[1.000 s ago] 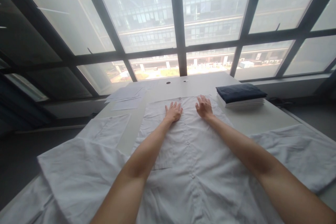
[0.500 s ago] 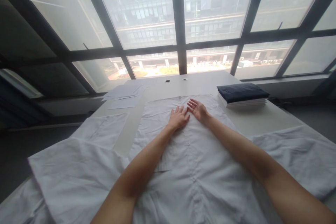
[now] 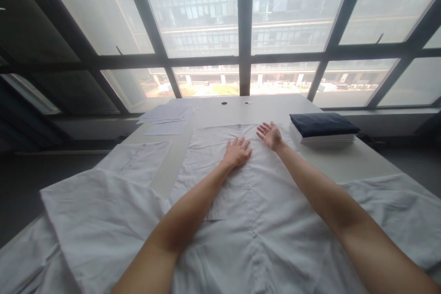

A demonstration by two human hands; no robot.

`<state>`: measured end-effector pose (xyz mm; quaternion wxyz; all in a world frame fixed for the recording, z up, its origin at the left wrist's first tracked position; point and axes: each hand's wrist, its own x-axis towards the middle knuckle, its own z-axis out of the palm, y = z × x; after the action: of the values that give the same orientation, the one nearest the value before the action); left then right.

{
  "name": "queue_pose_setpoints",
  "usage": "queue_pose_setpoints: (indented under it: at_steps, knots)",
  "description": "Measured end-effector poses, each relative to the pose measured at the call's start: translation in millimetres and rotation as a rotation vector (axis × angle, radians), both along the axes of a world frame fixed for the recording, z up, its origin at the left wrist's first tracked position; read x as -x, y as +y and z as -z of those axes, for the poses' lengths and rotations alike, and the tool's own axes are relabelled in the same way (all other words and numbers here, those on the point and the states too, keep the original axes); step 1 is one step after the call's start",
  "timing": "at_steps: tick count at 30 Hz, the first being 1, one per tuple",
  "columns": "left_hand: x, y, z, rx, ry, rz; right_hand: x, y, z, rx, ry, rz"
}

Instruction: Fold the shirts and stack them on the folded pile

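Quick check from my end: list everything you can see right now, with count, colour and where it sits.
coat: one, white, spread flat along the table, buttoned front up, sleeves out to both sides
table: one, white, running toward the window
folded stack: one, dark blue piece on top of white ones, far right of the table
papers: a few sheets, white, far left of the table
holes: two, dark, at the table's far edge
window: large panes, dark frames, behind the table
left hand: flat, palm down on the coat's far end
right hand: open, on the coat just right of the left hand
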<state>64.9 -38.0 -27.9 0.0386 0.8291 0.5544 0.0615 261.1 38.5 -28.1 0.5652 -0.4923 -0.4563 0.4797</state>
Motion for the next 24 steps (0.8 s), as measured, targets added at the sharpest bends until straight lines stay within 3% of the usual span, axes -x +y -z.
queue_pose_setpoints:
  at_steps: [3,5,8,12,15,17,20,22,24]
  knots:
    - [1,0,1.6,-0.007,-0.001,0.001,16,3,2.0,0.031,0.009,-0.181]
    - [1,1,2.3,0.000,0.001,0.001,8,8,0.7,0.055,-0.050,-0.112]
    - [1,1,2.6,0.012,-0.002,0.004,-21,16,-4.1,0.075,-0.114,0.102]
    - [0,2,2.6,0.021,-0.005,-0.004,-46,14,-11.9,0.071,-0.102,0.189]
    - [-1,2,1.7,0.014,-0.012,0.001,-32,-7,-14.8,0.018,-0.152,0.120]
    - [-1,1,0.2,0.007,-0.017,0.003,-13,-31,-13.4,-0.041,-0.217,0.008]
    - [-1,1,-2.2,0.005,-0.023,0.007,8,-72,-7.3,-0.064,-0.144,-0.163]
    - [-1,1,-3.0,0.010,-0.023,0.008,5,-93,-3.7,-0.029,-0.110,-0.240]
    - [-1,1,-3.0,0.010,-0.022,0.001,-14,-104,-2.7,0.010,-0.076,-0.223]
